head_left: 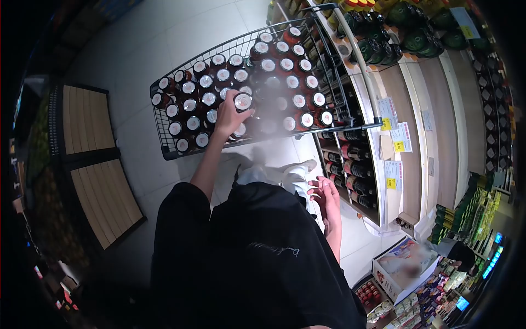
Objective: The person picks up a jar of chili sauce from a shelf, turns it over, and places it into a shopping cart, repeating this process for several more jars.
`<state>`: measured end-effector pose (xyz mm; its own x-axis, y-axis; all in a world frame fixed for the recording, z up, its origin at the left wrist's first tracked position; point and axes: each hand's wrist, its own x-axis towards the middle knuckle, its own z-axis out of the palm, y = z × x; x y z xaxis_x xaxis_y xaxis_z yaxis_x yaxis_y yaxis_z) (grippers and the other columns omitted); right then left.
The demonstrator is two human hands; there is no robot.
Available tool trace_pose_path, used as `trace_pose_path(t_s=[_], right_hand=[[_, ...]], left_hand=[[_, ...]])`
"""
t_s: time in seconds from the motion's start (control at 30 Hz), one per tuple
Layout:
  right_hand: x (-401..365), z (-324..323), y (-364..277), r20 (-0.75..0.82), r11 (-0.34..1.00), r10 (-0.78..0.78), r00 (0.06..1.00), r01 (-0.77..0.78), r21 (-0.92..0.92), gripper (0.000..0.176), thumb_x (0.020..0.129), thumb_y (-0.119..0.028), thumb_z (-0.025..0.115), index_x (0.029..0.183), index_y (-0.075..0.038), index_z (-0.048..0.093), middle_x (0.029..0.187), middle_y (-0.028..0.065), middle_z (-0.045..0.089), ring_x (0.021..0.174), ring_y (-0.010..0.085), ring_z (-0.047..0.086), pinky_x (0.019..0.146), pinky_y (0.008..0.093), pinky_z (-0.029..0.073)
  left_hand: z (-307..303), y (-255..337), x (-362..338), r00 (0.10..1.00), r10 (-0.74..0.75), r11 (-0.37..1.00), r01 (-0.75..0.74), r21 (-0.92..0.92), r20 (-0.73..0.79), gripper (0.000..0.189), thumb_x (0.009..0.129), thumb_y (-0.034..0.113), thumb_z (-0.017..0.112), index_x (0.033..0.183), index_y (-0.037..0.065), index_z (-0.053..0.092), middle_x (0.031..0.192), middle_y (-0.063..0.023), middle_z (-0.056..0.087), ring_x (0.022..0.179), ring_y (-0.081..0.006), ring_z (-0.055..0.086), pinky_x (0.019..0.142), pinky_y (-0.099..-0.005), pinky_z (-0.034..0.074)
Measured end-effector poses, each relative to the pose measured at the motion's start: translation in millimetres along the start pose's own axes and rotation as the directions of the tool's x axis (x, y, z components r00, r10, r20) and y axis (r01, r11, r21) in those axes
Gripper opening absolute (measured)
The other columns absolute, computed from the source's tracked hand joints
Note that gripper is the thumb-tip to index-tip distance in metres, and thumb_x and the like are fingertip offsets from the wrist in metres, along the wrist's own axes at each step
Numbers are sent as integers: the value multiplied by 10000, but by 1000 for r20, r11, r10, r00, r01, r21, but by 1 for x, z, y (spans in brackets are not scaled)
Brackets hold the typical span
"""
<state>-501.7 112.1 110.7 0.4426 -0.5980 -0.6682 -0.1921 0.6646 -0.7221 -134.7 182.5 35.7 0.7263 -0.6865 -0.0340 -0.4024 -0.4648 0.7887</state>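
My left hand (231, 116) is closed around a jar (243, 101) with a white printed lid, over the shopping cart. Below and around it, the wire shopping cart (164, 143) is packed with many similar dark red jars (188, 88), upright with their lids facing up. A hazy smear blurs the jars in the middle of the cart. My right hand (326, 193) hangs low beside my body, fingers apart and slightly curled, holding nothing. It is nearest to the lower shelf of dark bottles (358, 169).
On the right stands a shelf unit (411, 104) with price tags (404, 137). Large green bottles (422, 35) fill its far end. A printed carton (402, 268) is at the lower right. Two slatted wooden platforms (87, 120) stand left of the cart.
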Motion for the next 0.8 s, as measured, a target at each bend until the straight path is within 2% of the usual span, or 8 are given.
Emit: trace_pose_path(t_s=[0.23, 0.3, 0.47, 0.5, 0.57, 0.63, 0.67, 0.8], right_hand=[[-5, -15, 10, -136, 997, -27, 990, 36, 68, 421, 976, -340, 575, 1222, -1, 532, 1061, 143, 654, 837, 179, 626, 725, 296, 476], [-6, -15, 12, -152, 996, -26, 988, 39, 78, 425, 975, -342, 577, 1223, 0, 531, 1062, 142, 653, 841, 177, 625, 727, 295, 477], [-1, -5, 14, -151, 999, 23, 988, -18, 36, 390, 989, -330, 556, 1206, -6, 532, 1069, 132, 651, 846, 166, 623, 719, 292, 486], [1, -5, 15, -138, 999, 34, 990, -32, 17, 380, 993, -325, 549, 1206, -10, 532, 1066, 127, 652, 847, 164, 624, 717, 293, 490], [5, -3, 16, -153, 1000, 14, 988, -10, 25, 357, 1007, -329, 526, 1187, -22, 543, 1024, 113, 666, 819, 159, 641, 688, 262, 499], [9, -2, 17, -94, 1000, 12, 995, -14, -11, 322, 1011, -305, 521, 1178, -31, 550, 1022, 102, 668, 822, 150, 638, 688, 261, 499], [11, -1, 15, -81, 1000, 4, 997, -6, -23, 319, 1005, -309, 533, 1170, -38, 557, 1026, 93, 668, 826, 140, 635, 692, 260, 495], [19, -1, 20, -71, 999, -29, 997, 27, -39, 340, 986, -350, 563, 1149, -51, 568, 1032, 80, 662, 833, 132, 634, 716, 266, 489]], left_hand=[[54, -30, 17, 998, 44, 997, -47, 54, 45, 640, 676, 194, 821, 1176, 55, 446, 1031, -232, 639, 994, -445, 605, 826, -493, 499], [57, -25, 16, 992, 105, 994, -106, -2, 67, 669, 682, 220, 829, 1207, 55, 449, 1032, -231, 639, 996, -431, 612, 827, -475, 502], [58, -18, 15, 1000, 4, 990, -5, -140, -1, 544, 764, 325, 804, 1145, 33, 549, 989, -206, 668, 952, -361, 649, 819, -421, 506], [58, -20, 15, 1000, 9, 989, -8, -147, 7, 437, 830, 312, 760, 1088, 1, 594, 1018, -178, 677, 977, -260, 669, 839, -352, 512], [58, -29, 17, 999, 12, 994, -8, -107, 39, 409, 854, 274, 741, 1113, -4, 589, 1017, -170, 681, 959, -241, 676, 828, -344, 520], [61, -37, 15, 997, 77, 970, -77, -232, -8, 384, 851, 253, 738, 1085, -10, 585, 945, -175, 689, 884, -268, 685, 767, -362, 527], [61, -37, 14, 999, 38, 968, -33, -249, 17, 394, 859, 226, 728, 1125, -25, 580, 996, -176, 685, 927, -242, 680, 797, -339, 523], [70, -55, 6, 995, -22, 969, 46, -241, 101, 556, 872, 301, 696, 1288, -20, 515, 1161, -211, 638, 1072, -286, 629, 923, -373, 481]])
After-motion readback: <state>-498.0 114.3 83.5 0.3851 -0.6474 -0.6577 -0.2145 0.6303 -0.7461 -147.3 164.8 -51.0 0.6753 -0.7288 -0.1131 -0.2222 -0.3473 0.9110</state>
